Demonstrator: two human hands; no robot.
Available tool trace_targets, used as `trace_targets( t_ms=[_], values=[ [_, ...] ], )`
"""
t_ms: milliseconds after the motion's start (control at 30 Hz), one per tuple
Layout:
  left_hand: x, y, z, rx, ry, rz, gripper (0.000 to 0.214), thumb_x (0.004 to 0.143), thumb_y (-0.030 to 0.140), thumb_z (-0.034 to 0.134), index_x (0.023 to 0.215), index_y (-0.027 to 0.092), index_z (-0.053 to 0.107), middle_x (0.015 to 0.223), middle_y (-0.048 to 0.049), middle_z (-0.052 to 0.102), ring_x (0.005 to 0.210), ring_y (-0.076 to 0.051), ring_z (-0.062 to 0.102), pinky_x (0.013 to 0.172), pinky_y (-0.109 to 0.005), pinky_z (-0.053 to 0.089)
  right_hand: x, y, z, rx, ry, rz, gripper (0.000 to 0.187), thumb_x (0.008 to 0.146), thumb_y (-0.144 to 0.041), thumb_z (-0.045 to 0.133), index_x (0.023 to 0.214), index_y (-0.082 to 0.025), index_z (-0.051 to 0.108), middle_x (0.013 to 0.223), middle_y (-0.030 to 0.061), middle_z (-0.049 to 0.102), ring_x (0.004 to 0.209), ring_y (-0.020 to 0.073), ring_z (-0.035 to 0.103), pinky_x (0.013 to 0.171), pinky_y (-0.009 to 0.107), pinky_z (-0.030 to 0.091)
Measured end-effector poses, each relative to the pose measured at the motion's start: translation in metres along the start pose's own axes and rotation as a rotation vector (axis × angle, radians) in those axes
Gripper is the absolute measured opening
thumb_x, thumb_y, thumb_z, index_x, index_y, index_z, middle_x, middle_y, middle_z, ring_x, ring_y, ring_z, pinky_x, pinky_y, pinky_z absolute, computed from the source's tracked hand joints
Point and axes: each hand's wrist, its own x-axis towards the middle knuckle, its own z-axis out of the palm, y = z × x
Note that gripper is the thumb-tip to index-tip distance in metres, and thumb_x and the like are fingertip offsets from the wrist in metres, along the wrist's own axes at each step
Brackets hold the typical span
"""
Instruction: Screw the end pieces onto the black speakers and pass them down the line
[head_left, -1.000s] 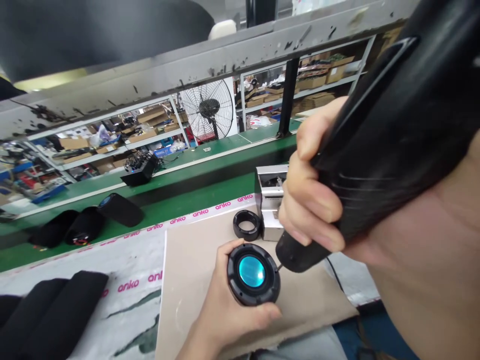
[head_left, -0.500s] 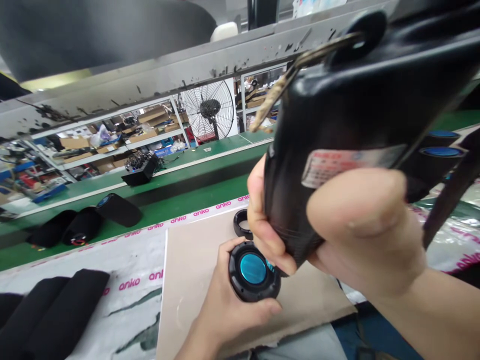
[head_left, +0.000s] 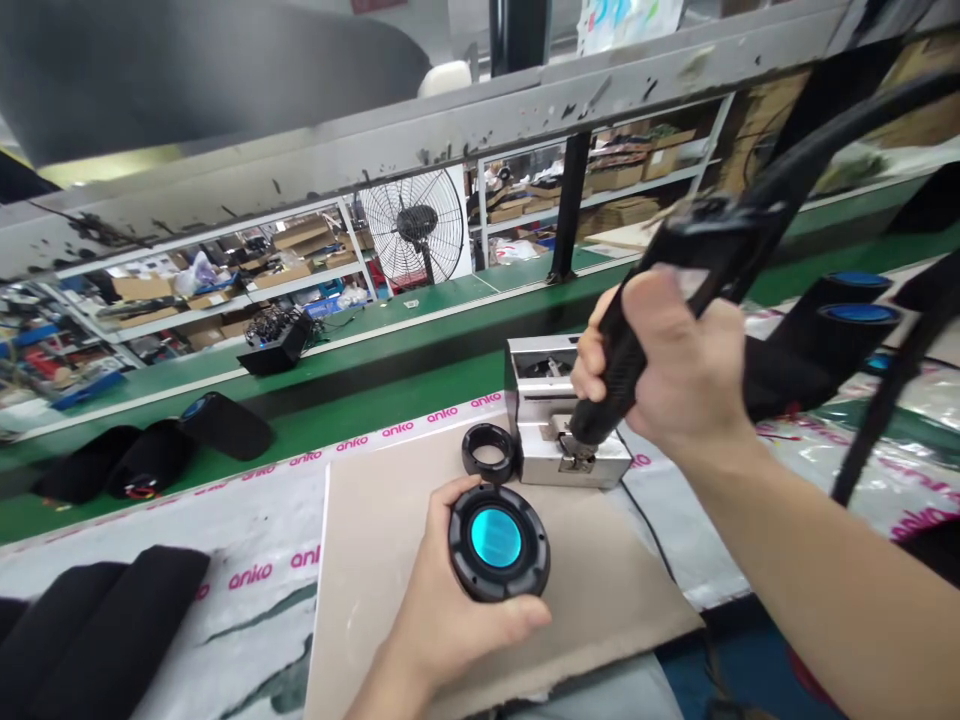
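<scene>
My left hand [head_left: 442, 610] is wrapped round a round black speaker unit [head_left: 498, 541] with a shiny blue centre, held upright on a beige board [head_left: 375, 580]. My right hand [head_left: 667, 370] grips a black electric screwdriver [head_left: 660, 310] whose tip points down into a small silver metal box [head_left: 559, 415] just behind the speaker. A cable runs from the screwdriver's top up to the right. A loose black ring [head_left: 490, 451] lies on the board beside the box.
Black fabric speaker sleeves [head_left: 97, 620] lie at the lower left, and more black speakers [head_left: 217, 425] rest on the green belt. Blue-capped speakers [head_left: 847, 330] lie at right. A floor fan [head_left: 411, 225] and shelves of cartons stand behind.
My right hand has lifted the screwdriver away from the speaker's rim and moved it back and right to the silver box. The left hand keeps the speaker in place.
</scene>
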Motion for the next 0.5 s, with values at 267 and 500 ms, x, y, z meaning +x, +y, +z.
trace_targets(
  t_ms=[267, 500],
  values=[
    [0.000, 0.002, 0.001, 0.027, -0.002, -0.036, 0.104, 0.058, 0.043, 0.106, 0.140, 0.026, 0.046, 0.134, -0.0129, 0.072, 0.123, -0.036, 0.074, 0.106, -0.045, 0.058, 0.002, 0.046, -0.023, -0.059, -0.024, 0.115, 0.063, 0.079, -0.071, 0.093, 0.067, -0.020, 0.059, 0.050, -0.0055, 0.058, 0.036, 0.0112, 0.052, 0.034, 0.022, 0.041],
    [0.000, 0.000, 0.001, -0.026, -0.014, -0.022, 0.111, 0.052, 0.047, 0.111, 0.141, 0.027, 0.047, 0.136, -0.0118, 0.071, 0.125, -0.036, 0.072, 0.109, -0.045, 0.056, -0.001, -0.008, -0.003, 0.068, -0.060, 0.200, 0.067, 0.056, -0.082, 0.099, 0.064, -0.025, 0.065, 0.046, -0.0034, 0.054, 0.030, 0.0138, 0.043, 0.031, 0.029, 0.040]
  ],
)
